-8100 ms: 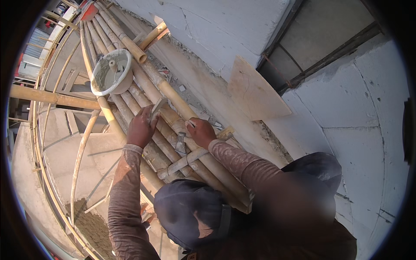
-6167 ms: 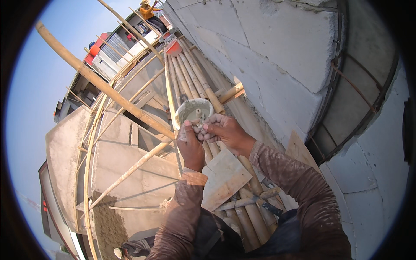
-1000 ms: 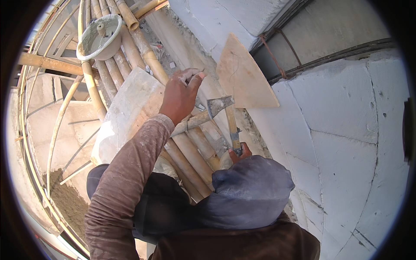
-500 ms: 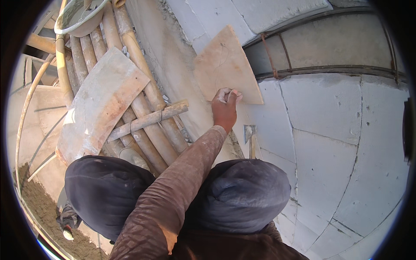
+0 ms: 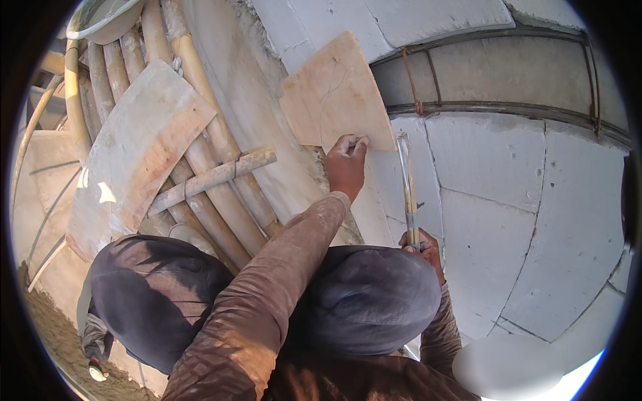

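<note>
A tan, flat board [image 5: 339,93] with thin dark lines drawn on it rests tilted against the grey-white block wall. At its lower edge is my left hand [image 5: 346,164], thumb and fingers pinched together; what they hold, if anything, is too small to make out. To the right, beside my right knee, my right hand [image 5: 424,250] is closed around a wooden-handled tool [image 5: 409,194]. The tool stands upright, its shiny metal end near the board's lower right corner. Part of the right hand is hidden by the knee.
On the left, a curved pale board [image 5: 137,157] lies over bamboo poles [image 5: 214,174], with a short crosspiece [image 5: 210,180] tied across them. A white basin [image 5: 110,23] sits at the far left. Rusty bars [image 5: 412,80] cross a recess in the wall [image 5: 491,167]. Lower left, another person [image 5: 97,341] shows partly.
My right hand has come into view, raising the wooden-handled tool beside the board. My left hand stays pinched at the board's lower edge. The whole view has shifted slightly.
</note>
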